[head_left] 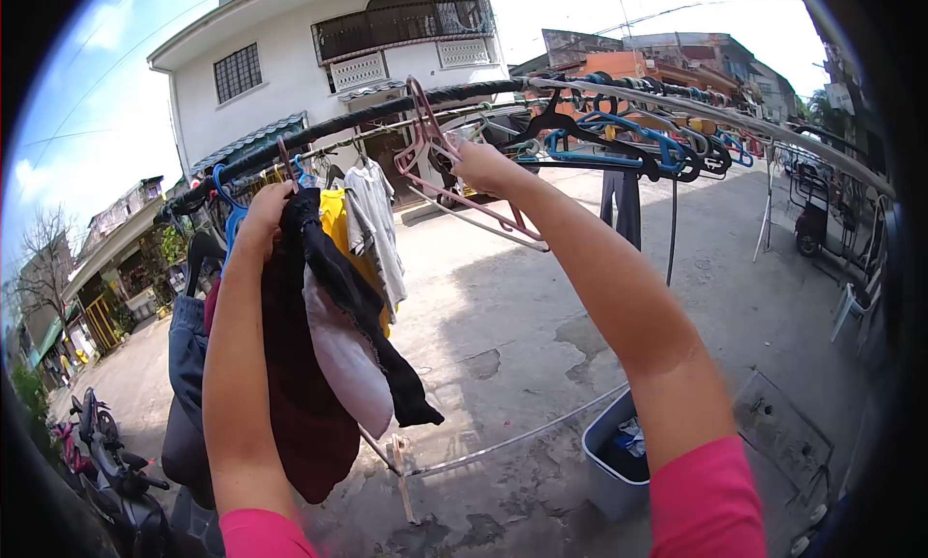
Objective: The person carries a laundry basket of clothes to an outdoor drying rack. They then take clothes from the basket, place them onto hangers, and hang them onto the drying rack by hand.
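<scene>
My left hand (pixel 268 210) is raised to the dark rail (pixel 358 110), its fingers closed at the top of a hanger that carries dark clothes. Below it hang a maroon garment (pixel 295 394), a black one (pixel 362 311) and a pale piece between them (pixel 346 355). Farther right, my right hand (pixel 483 168) pinches a pink hanger (pixel 421 132) whose hook is at the rail. No garment hangs on that pink hanger. A white hanger (pixel 474 217) overlaps it just below.
Black hangers (pixel 580 132) and blue hangers (pixel 667 152) fill the rail's right part. Yellow (pixel 335 210) and grey shirts (pixel 372 205) hang behind. A bin (pixel 601 461) with cloth stands low right. A motorcycle (pixel 121 471) is at lower left.
</scene>
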